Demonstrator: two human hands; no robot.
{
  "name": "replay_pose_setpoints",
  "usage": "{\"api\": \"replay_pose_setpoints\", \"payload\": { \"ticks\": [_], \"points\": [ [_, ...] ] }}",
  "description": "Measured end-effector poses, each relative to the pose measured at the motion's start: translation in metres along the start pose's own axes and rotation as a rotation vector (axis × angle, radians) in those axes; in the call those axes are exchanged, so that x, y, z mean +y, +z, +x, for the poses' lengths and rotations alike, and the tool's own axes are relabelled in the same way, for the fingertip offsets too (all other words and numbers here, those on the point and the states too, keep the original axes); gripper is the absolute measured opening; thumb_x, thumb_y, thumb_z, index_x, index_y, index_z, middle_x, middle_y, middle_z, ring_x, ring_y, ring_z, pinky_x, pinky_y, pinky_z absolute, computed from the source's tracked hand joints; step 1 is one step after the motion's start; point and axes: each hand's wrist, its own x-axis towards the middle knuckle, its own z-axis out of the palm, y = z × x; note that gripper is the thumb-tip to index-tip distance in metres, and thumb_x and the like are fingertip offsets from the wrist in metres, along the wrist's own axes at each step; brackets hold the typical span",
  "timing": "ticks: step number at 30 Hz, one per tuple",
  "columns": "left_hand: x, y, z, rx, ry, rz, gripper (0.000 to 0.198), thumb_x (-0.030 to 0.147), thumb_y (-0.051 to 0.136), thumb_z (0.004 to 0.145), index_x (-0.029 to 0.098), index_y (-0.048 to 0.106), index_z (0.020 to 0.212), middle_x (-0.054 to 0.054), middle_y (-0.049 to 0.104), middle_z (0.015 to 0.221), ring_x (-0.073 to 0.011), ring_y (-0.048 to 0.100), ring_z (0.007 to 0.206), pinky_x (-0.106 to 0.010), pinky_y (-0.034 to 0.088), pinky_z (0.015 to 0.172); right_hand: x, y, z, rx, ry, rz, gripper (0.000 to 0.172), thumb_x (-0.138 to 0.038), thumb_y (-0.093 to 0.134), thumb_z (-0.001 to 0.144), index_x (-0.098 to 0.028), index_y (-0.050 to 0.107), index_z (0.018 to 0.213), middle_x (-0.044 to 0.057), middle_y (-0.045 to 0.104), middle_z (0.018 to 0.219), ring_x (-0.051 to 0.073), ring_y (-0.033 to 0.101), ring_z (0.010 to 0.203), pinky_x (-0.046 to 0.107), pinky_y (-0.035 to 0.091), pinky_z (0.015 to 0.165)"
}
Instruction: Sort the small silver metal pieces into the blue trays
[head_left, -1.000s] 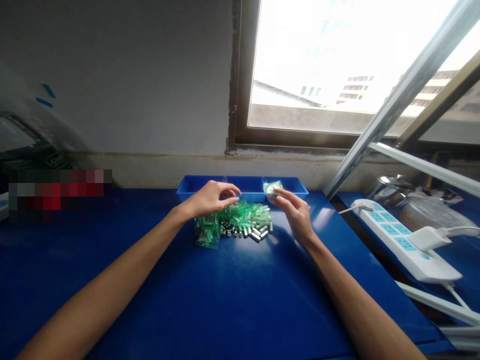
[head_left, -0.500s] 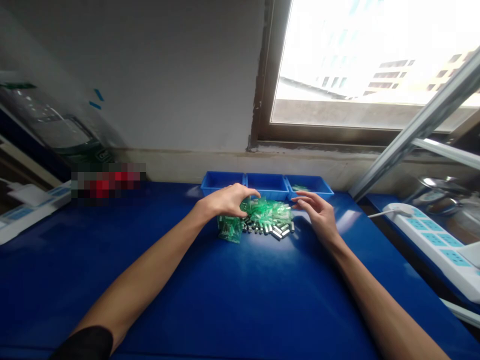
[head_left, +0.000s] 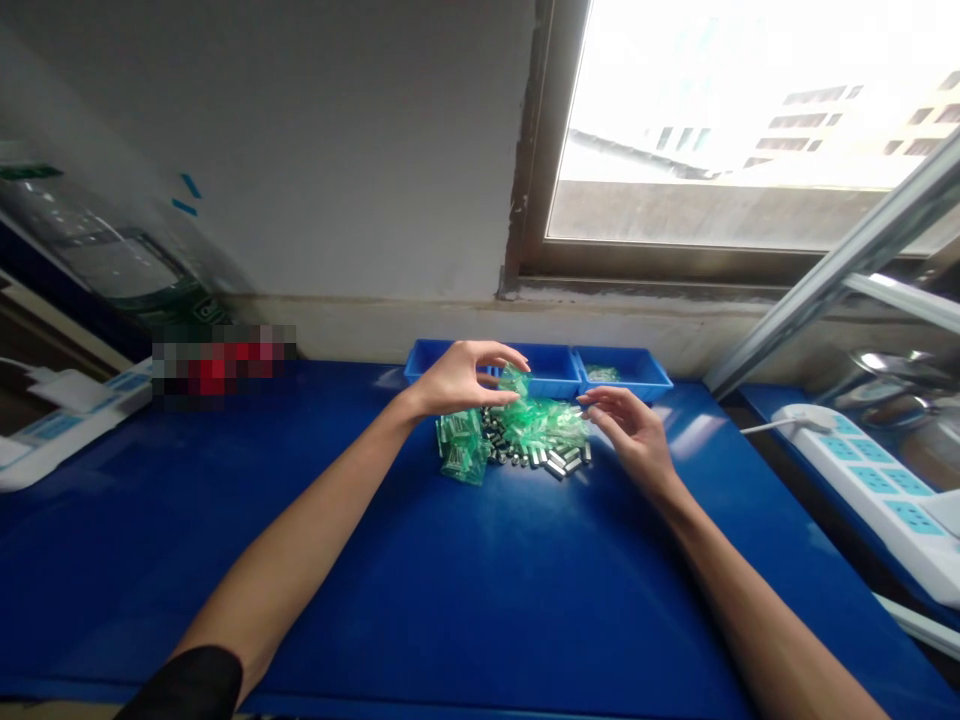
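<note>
My left hand (head_left: pixel 466 380) is raised over the left part of a pile, thumb and fingers closed on a small green plastic bag (head_left: pixel 514 380). Beneath it lies a heap of similar translucent green bags (head_left: pixel 544 422), with several small silver metal pieces (head_left: pixel 564 463) along its front edge. A separate clump of green bags (head_left: pixel 463 447) sits just left of the heap, below my left wrist. At the heap's right edge hovers my right hand (head_left: pixel 634 435), fingers bent and a little apart from the thumb. Nothing shows between them.
Three joined blue bins (head_left: pixel 551 370) stand behind the heap; the right one holds some small pale green pieces (head_left: pixel 601 374). White power strips lie at right (head_left: pixel 862 470) and left (head_left: pixel 67 430). A metal ladder-like frame (head_left: pixel 832 270) rises at right. A large clear bottle (head_left: pixel 112 250) is at left.
My left hand has lifted from the pile, moving up and slightly right with a green bag in its fingers. My right hand stays beside the heap, fingers drawn a little closer together.
</note>
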Motion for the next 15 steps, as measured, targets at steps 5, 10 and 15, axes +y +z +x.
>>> {"api": "replay_pose_setpoints", "payload": {
  "ticks": [5,10,15],
  "points": [
    [-0.010,0.028,0.006,0.017,-0.029,-0.286,0.043,0.036,0.089,0.074,0.014,0.078,0.109,-0.016,0.070,0.135,-0.0312,0.070,0.121,-0.042,0.061,0.100,-0.019,0.005,-0.004,-0.151,0.009,0.188,0.033,-0.037,0.074,0.093,-0.027,0.067,0.124,0.008,0.076,0.121,0.024,0.074,0.105,0.040,0.059,0.095],
    [-0.022,0.052,0.011,0.089,-0.135,-0.426,0.053,0.035,0.093,0.070,0.014,0.076,0.116,-0.015,0.073,0.130,-0.0324,0.070,0.123,-0.045,0.058,0.108,-0.020,0.007,-0.003,-0.166,0.113,0.255,0.023,-0.040,0.073,0.093,-0.025,0.079,0.109,0.004,0.080,0.099,0.022,0.075,0.093,0.034,0.060,0.085],
    [-0.027,0.056,0.011,0.037,-0.188,-0.372,0.061,0.037,0.086,0.079,0.016,0.069,0.133,-0.014,0.069,0.139,-0.0297,0.067,0.128,-0.044,0.055,0.113,-0.014,0.009,0.001,-0.147,0.191,0.212,0.026,-0.045,0.072,0.092,-0.021,0.083,0.097,0.005,0.080,0.085,0.022,0.075,0.080,0.033,0.060,0.077]
  ]
}}
